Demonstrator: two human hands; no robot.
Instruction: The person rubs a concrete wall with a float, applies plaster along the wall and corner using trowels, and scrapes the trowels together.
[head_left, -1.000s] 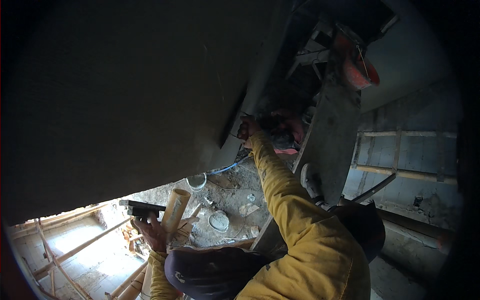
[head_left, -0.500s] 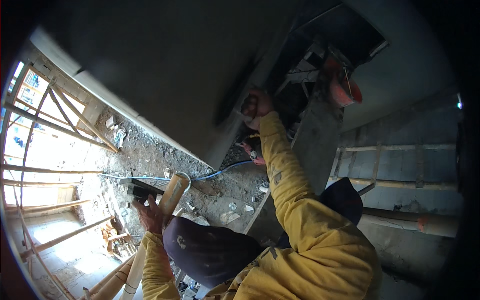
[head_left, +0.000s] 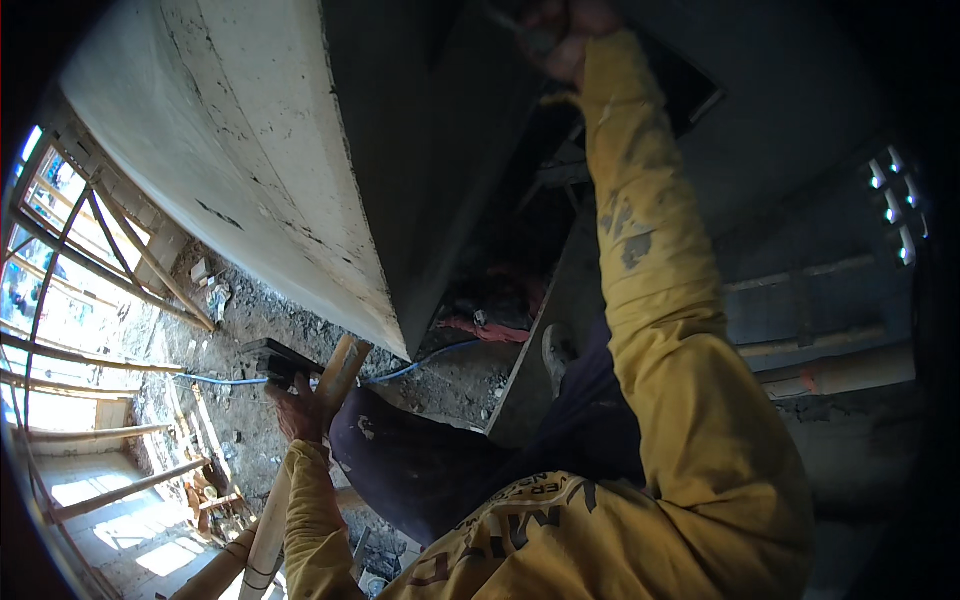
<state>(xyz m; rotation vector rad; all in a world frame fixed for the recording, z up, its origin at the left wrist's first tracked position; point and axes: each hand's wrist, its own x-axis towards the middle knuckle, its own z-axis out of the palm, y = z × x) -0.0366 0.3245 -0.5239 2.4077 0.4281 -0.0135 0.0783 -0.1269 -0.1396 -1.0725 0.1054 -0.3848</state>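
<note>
My left hand [head_left: 298, 408] is closed around a dark flat tool with a block-like grip, which looks like a plastering float [head_left: 280, 360], beside the cut end of a bamboo pole [head_left: 342, 370]. My right arm reaches up and forward. High in the view, in deep shade, my right hand [head_left: 575, 40] is clenched by the dark face of a concrete column [head_left: 440, 150]. It seems to grip a trowel, but only a dim rounded grey part [head_left: 540, 40] shows and the blade is hidden. The column's lit, smoothed side [head_left: 270, 140] meets the dark face at a sharp edge.
A plank [head_left: 530, 375] runs beneath me, with my shoe [head_left: 555, 355] on it. Below lie rubble ground [head_left: 280, 310], a blue hose [head_left: 425, 362] and reddish cloth [head_left: 490, 328]. Bamboo scaffold poles [head_left: 150, 265] stand left; more poles [head_left: 840, 370] cross at right.
My right hand has risen along the column and away from me. My view has shifted, showing more of the column's lit side; the red bucket no longer shows. The left hand keeps its hold.
</note>
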